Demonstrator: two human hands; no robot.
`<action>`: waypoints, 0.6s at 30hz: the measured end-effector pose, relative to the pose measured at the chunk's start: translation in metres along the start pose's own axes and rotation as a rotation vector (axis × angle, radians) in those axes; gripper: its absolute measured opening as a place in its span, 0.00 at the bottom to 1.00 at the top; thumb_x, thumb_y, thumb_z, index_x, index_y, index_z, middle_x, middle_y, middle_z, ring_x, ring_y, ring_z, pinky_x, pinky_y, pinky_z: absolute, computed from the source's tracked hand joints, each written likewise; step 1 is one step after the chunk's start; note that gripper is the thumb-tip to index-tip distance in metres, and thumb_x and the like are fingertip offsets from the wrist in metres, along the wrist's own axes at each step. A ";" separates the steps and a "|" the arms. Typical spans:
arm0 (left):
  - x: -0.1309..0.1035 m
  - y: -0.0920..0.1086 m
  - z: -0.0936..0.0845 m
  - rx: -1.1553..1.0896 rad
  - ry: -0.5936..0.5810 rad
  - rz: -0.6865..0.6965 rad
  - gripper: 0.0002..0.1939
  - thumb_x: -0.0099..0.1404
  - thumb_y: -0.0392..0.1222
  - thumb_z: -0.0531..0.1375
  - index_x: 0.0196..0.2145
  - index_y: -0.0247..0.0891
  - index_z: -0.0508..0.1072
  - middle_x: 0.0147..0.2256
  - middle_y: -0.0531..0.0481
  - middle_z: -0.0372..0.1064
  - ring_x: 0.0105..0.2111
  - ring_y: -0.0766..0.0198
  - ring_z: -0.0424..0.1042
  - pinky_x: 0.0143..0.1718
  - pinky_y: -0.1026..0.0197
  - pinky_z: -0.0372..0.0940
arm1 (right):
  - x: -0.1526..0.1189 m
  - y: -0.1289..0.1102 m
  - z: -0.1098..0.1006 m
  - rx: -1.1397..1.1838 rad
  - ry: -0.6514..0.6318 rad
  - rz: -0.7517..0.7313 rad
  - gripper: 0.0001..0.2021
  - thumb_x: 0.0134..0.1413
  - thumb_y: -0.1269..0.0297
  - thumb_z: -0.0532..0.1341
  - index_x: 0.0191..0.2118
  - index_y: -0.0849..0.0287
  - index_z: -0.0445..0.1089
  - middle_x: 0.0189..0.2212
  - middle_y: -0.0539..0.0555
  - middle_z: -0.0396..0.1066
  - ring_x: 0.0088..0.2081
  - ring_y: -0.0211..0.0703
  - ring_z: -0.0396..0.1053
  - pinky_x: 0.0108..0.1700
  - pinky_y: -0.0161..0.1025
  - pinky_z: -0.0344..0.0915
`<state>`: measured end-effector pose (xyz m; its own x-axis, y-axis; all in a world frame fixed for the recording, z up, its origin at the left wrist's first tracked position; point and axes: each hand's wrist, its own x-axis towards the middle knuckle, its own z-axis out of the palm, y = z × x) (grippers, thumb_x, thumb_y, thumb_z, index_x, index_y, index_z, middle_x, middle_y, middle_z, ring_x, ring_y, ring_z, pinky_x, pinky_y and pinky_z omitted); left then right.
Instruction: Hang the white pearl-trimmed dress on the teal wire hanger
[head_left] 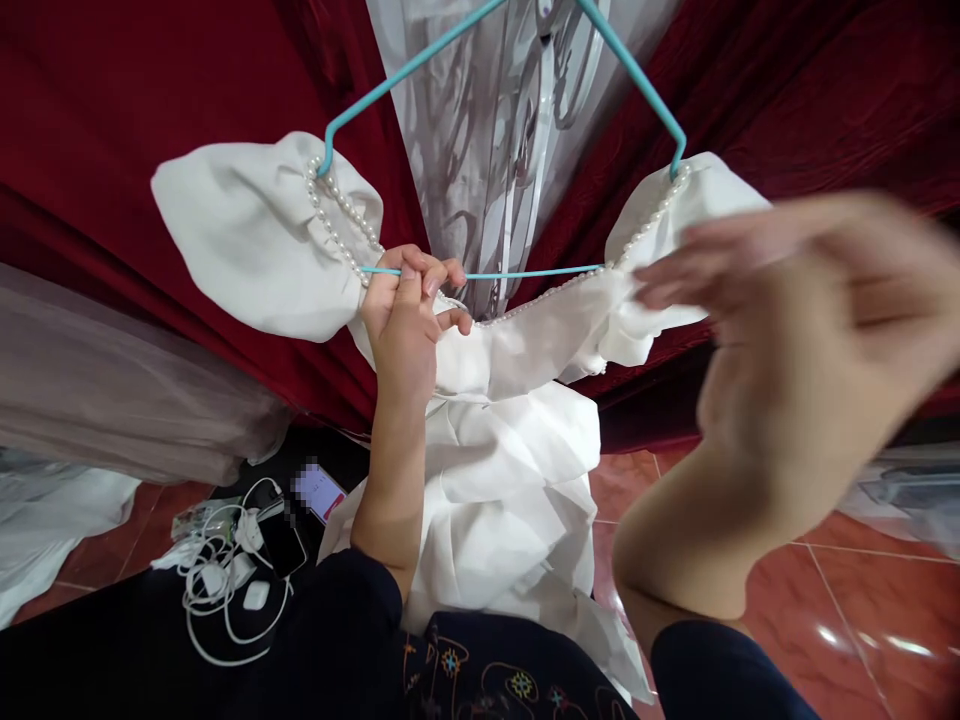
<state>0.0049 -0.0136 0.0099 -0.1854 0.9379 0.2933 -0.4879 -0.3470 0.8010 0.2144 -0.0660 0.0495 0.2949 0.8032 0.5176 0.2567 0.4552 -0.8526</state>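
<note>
here, nearest you, your right hand [780, 300] is blurred, fingers spread, reaching to the white dress [517, 440] at its pearl-trimmed shoulder. further out, your left hand [409, 310], arm extended upward, pinches the teal hanger [525, 272] bar and neckline together, holding the dress before red drapes [112, 120].

Dress [510, 440] hangs on hanger [495, 272], curtain [112, 100] behind. Left hand [409, 310] on hanger bar, right hand [787, 300] right of dress. Cables [225, 570] on floor [825, 580], lower left.
</note>
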 end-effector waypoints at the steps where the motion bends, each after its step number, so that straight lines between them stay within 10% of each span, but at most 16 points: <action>1: 0.000 -0.001 0.001 -0.004 0.004 -0.002 0.10 0.71 0.46 0.65 0.35 0.44 0.68 0.30 0.49 0.62 0.39 0.58 0.72 0.21 0.65 0.62 | -0.011 0.004 0.008 -0.008 -0.187 0.058 0.09 0.67 0.56 0.63 0.39 0.52 0.79 0.39 0.51 0.78 0.39 0.41 0.76 0.42 0.44 0.73; 4: -0.001 -0.003 0.003 0.002 0.027 -0.006 0.10 0.72 0.45 0.64 0.34 0.45 0.67 0.30 0.49 0.63 0.40 0.57 0.74 0.23 0.64 0.63 | -0.026 0.033 0.031 0.000 -0.607 0.319 0.18 0.61 0.51 0.68 0.51 0.54 0.80 0.42 0.54 0.82 0.41 0.45 0.79 0.41 0.44 0.76; 10: -0.004 -0.004 0.003 0.042 0.044 -0.001 0.12 0.73 0.49 0.64 0.35 0.44 0.67 0.31 0.50 0.64 0.41 0.58 0.74 0.24 0.65 0.64 | -0.017 0.077 0.035 0.163 -0.222 0.294 0.16 0.58 0.54 0.71 0.49 0.55 0.80 0.42 0.54 0.82 0.33 0.37 0.78 0.31 0.35 0.76; 14: 0.001 -0.010 -0.001 -0.005 -0.014 0.052 0.13 0.69 0.51 0.68 0.35 0.45 0.69 0.31 0.49 0.64 0.40 0.57 0.73 0.22 0.65 0.62 | -0.017 0.068 0.036 0.221 -0.285 0.297 0.17 0.59 0.53 0.70 0.52 0.52 0.78 0.38 0.53 0.81 0.29 0.35 0.74 0.31 0.36 0.76; 18: 0.002 -0.018 0.000 -0.025 -0.026 0.078 0.14 0.67 0.52 0.70 0.35 0.46 0.70 0.31 0.49 0.63 0.40 0.57 0.73 0.20 0.65 0.62 | -0.016 0.069 0.059 0.475 -0.380 0.325 0.22 0.63 0.47 0.65 0.59 0.46 0.72 0.59 0.53 0.75 0.38 0.38 0.78 0.38 0.39 0.79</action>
<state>0.0128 -0.0053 -0.0037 -0.2017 0.9077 0.3680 -0.4941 -0.4187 0.7620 0.1734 -0.0246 -0.0218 -0.0763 0.9670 0.2430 -0.2468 0.2178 -0.9443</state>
